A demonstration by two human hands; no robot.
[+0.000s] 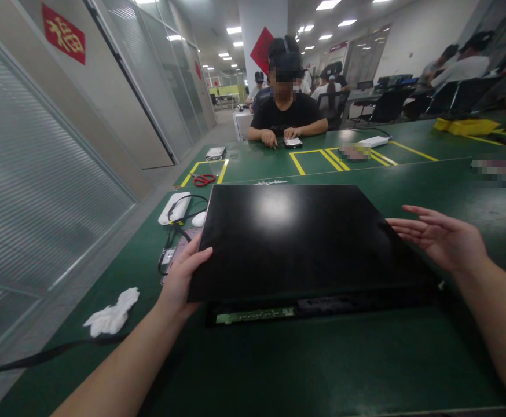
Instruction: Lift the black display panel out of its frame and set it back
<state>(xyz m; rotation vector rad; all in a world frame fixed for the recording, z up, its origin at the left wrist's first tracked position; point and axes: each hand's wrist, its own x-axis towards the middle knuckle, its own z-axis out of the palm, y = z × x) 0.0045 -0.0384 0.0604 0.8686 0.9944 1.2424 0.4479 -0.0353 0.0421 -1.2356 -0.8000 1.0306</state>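
Note:
A glossy black screen panel (pixel 296 243) is tilted up in front of me, with a ceiling light mirrored in it. My left hand (pixel 183 269) grips its left edge, thumb on the glass and the other fingers mostly hidden behind. By the panel's right edge, my right hand (pixel 448 237) is open with fingers stretched out; whether its fingertips touch the edge I cannot tell. Beneath the panel lies a dark frame or tray (pixel 344 304), mostly covered. Along its near side shows a narrow green circuit board (pixel 255 315).
A crumpled white tissue (pixel 113 313) and a black strap (pixel 48 354) lie at left on the green table (pixel 322 370). Beyond the left hand are a white device (pixel 175 208) with cables and red-handled scissors (pixel 204 180). A person (pixel 285 110) sits opposite, hands on a small device.

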